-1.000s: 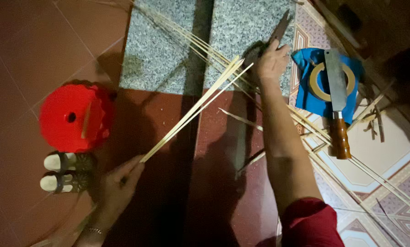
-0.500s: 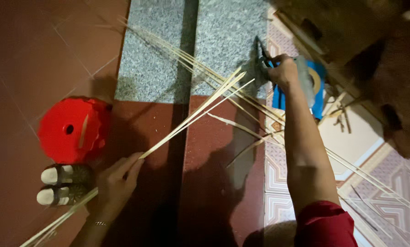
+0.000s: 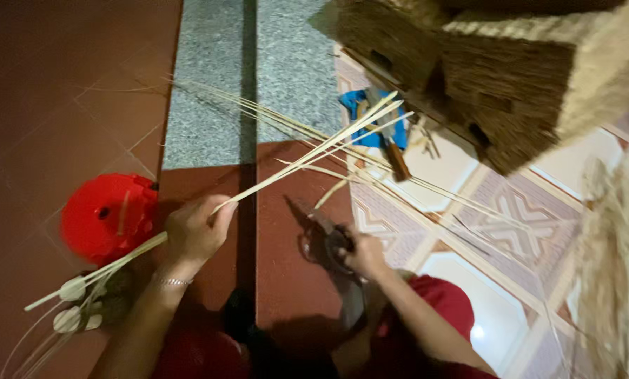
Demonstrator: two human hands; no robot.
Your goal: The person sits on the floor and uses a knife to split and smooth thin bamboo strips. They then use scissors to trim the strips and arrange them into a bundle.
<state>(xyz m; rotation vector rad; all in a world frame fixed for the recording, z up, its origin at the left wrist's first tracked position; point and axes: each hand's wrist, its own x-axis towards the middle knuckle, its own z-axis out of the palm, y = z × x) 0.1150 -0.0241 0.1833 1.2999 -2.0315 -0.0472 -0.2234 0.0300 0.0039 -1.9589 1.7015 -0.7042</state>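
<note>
Scissors (image 3: pixel 321 235) now gripped in right hand (image 3: pixel 362 254), pulled back; left hand (image 3: pixel 195 231) still clasps bamboo strips (image 3: pixel 307 154).

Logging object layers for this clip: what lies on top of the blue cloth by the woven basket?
On the blue cloth lies a knife with a brown handle, crossed by thin bamboo strips. The blade is mostly hidden; anything else there is too blurred to tell.

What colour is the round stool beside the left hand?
Bright red stool, clearest in the head view.
</note>
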